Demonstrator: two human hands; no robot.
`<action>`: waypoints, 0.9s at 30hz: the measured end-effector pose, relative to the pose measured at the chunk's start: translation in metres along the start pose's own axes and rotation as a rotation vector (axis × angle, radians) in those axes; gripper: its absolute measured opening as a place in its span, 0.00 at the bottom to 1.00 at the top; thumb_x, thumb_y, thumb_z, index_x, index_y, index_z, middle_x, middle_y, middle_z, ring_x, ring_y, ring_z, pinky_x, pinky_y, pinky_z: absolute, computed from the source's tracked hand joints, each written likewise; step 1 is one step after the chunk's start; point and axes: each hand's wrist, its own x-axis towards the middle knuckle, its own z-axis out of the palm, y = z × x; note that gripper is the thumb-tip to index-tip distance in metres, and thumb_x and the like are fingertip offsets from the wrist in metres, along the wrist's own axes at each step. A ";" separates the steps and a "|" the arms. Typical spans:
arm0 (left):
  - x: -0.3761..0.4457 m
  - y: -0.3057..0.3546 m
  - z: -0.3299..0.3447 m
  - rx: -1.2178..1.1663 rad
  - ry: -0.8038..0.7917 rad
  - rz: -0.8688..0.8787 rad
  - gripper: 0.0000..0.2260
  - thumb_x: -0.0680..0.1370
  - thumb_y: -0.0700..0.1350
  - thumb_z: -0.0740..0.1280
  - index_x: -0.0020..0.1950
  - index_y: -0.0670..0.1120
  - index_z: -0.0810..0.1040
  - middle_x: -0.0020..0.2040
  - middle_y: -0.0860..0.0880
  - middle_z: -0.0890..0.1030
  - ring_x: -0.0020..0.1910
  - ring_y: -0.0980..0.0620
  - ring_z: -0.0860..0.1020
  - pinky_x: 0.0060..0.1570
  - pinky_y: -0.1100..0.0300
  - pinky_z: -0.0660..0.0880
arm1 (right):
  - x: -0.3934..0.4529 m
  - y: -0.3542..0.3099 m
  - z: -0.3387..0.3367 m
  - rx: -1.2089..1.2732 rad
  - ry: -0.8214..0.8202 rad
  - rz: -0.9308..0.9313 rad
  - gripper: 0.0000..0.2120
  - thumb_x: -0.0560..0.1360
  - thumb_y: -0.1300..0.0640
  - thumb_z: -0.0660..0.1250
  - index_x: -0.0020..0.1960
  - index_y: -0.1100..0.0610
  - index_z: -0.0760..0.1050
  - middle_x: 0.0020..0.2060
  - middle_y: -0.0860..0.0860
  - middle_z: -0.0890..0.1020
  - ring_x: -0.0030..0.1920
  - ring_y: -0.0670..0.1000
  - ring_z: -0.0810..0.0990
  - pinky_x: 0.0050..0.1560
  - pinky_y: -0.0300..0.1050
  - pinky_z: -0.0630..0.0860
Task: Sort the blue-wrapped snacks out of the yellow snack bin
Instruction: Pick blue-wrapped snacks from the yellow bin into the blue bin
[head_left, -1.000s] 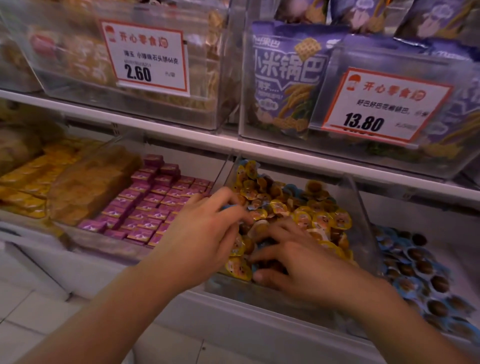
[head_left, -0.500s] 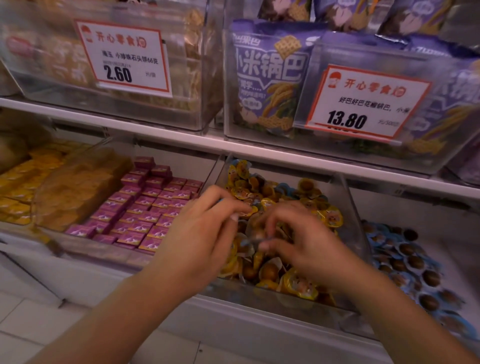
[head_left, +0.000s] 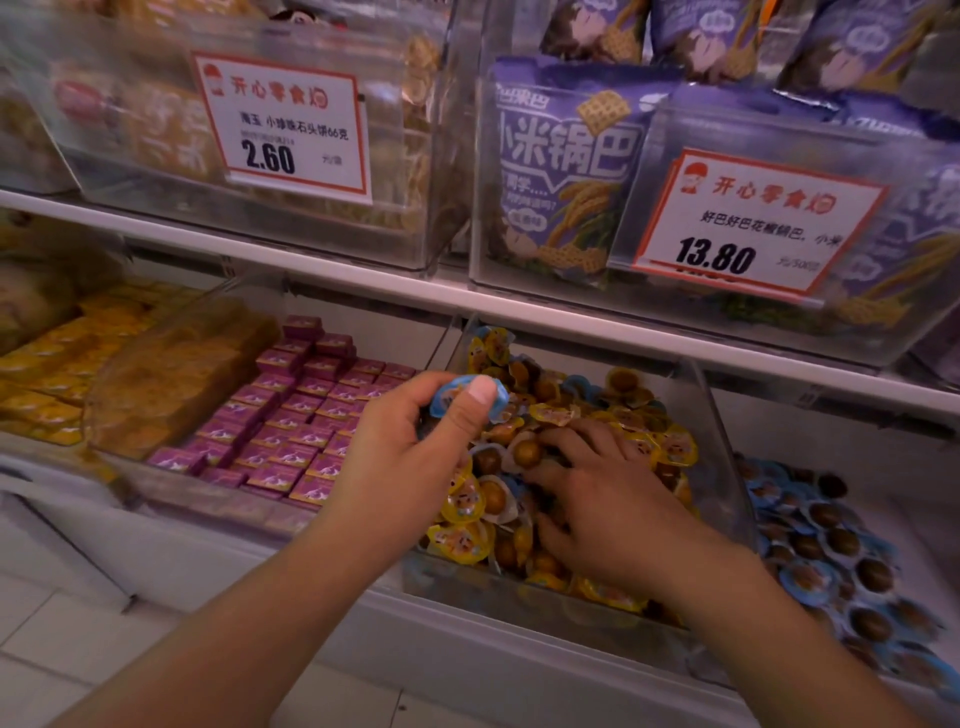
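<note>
Single view, head-worn, wide-angle. Looks forward and down at a shop shelf from close range, roughly arm's length off. Upper shelf edge (head_left: 363, 280) runs from left to right, sloping down across the frame's middle. Price tags (head_left: 283, 127) fill the upper part; the yellow bin (head_left: 711, 431) sits centre right; floor tiles (head_left: 62, 654) lower left. Both forearms enter from the bottom edge. Edges bow with lens distortion. No second view to overlap.
</note>
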 end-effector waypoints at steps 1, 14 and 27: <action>0.000 0.000 0.000 0.004 0.002 -0.001 0.16 0.73 0.67 0.65 0.48 0.56 0.82 0.32 0.53 0.79 0.30 0.57 0.77 0.29 0.56 0.73 | 0.003 0.000 0.000 -0.006 -0.047 0.016 0.28 0.74 0.38 0.55 0.73 0.43 0.68 0.74 0.49 0.62 0.74 0.57 0.53 0.76 0.57 0.49; 0.002 0.000 0.001 0.023 0.008 0.014 0.15 0.74 0.66 0.65 0.48 0.57 0.81 0.31 0.54 0.79 0.30 0.58 0.78 0.29 0.64 0.73 | 0.014 -0.001 0.012 0.098 0.102 -0.108 0.19 0.72 0.41 0.67 0.60 0.46 0.74 0.58 0.46 0.74 0.62 0.50 0.69 0.71 0.49 0.60; 0.001 -0.003 -0.003 -0.023 0.004 -0.008 0.20 0.72 0.70 0.65 0.49 0.56 0.82 0.31 0.53 0.78 0.29 0.55 0.77 0.27 0.57 0.74 | 0.009 0.002 -0.034 1.007 0.230 0.229 0.14 0.73 0.50 0.71 0.56 0.53 0.78 0.51 0.49 0.83 0.53 0.45 0.81 0.56 0.42 0.76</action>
